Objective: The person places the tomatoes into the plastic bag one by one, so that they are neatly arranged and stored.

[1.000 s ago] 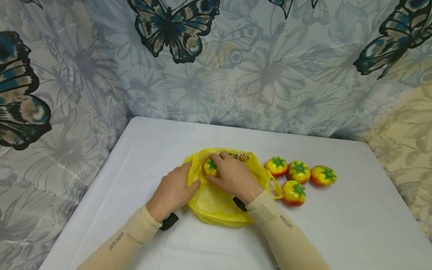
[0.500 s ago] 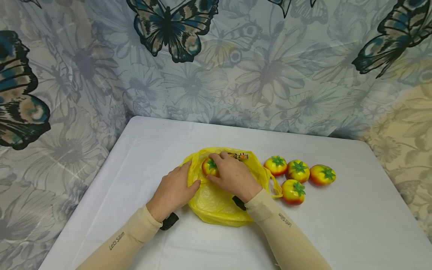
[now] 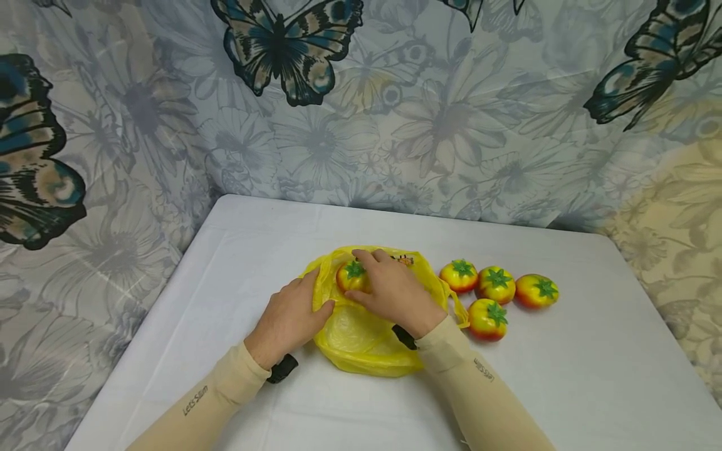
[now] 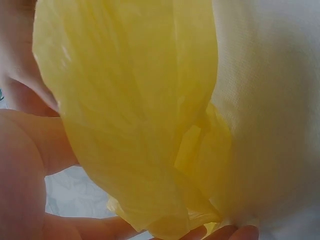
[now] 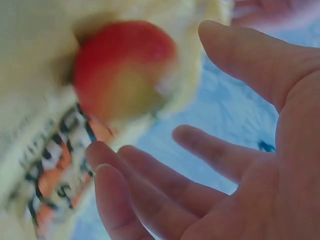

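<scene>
The right hand [image 3: 395,289] has its grip spread just beside the fruit [image 3: 351,279] inside the bag [image 3: 366,361] — best lifted straight up, sparing the rim. The left hand [image 3: 290,316] holds the left edge; keeping that wide helps. Other fruits [image 3: 495,287] crowd the right — the table [image 3: 254,250] offers room left.

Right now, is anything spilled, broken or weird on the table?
No, nothing stands out. Four red-and-yellow fruits sit on the white tabletop beside the yellow bag, and another fruit lies in the bag near the right hand. I see no spill or damage. The bag is crinkly, but thin plastic usually is.
</scene>
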Demonstrator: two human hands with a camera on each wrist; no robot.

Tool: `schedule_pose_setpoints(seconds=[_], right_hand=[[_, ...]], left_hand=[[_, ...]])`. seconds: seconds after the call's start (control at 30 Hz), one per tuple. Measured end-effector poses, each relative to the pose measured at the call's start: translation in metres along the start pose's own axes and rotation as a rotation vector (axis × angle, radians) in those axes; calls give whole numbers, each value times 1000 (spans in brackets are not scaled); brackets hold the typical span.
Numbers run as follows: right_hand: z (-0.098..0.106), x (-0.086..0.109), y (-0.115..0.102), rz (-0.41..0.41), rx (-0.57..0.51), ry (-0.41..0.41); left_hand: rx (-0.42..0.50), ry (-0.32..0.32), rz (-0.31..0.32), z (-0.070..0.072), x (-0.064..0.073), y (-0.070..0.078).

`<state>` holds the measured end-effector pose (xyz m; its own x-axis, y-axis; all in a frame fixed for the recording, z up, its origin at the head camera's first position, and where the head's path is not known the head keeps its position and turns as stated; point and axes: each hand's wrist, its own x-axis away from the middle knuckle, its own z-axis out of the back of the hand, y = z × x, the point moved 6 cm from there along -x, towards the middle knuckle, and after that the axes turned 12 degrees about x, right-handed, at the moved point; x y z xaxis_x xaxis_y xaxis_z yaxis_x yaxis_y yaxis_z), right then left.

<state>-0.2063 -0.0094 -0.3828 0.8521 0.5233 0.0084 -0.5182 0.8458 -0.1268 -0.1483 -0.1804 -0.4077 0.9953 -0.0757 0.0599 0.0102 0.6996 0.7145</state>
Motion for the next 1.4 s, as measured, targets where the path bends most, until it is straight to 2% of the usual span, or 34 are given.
schedule_pose_setpoints(seconds=[0.27,0.43,0.6,0.77,0.9,1.1,1.4], right_hand=[[39,38,18,-26,36,65],[48,66,44,-70,77,85],[45,94,78,-123,98,83],[38,120,110,-204,94,60],[29,133,128,-275,92,23],[18,142,144,-350,86,-28],[12,155,151,-371,69,-38]], left_hand=[[25,-18,68,2,0,-10],[23,-24,91,6,3,-14],[25,-26,108,8,6,-15],[29,-18,78,8,7,-12],[35,-13,52,5,7,-10],[29,-15,37,2,7,-5],[22,-30,25,-4,4,5]])
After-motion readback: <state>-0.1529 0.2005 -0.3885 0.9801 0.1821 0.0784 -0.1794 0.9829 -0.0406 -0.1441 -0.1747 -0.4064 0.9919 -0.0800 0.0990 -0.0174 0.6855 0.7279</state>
